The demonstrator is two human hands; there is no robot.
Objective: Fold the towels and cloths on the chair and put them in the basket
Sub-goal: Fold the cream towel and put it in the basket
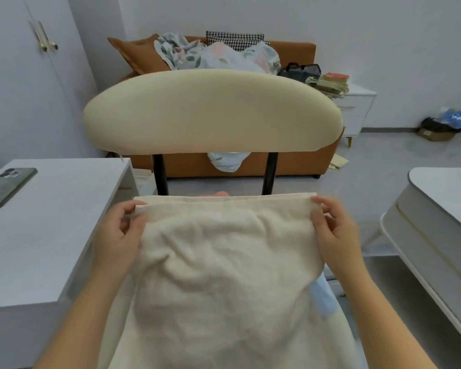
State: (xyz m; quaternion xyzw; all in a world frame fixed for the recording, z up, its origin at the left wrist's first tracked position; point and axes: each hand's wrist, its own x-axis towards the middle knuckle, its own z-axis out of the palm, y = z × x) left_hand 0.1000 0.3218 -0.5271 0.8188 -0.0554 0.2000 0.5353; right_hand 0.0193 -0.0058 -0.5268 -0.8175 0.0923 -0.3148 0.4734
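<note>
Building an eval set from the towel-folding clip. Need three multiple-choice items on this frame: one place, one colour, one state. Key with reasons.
1. Where does the phone lie?
A. on the chair seat
B. on the white table at the left
C. on the sofa

2. What colour is the cloth that peeks out under the right side of the towel?
A. light blue
B. red
C. black

3. How is the towel held?
A. one hand alone grips it
B. no hand touches it
C. the left hand and the right hand each pinch a far corner

Key: 1 B, the phone lies camera side up on the left tabletop. 2 A, a light blue strip shows beside the cream towel. 3 C, fingers of both hands curl on its far corners.
</note>
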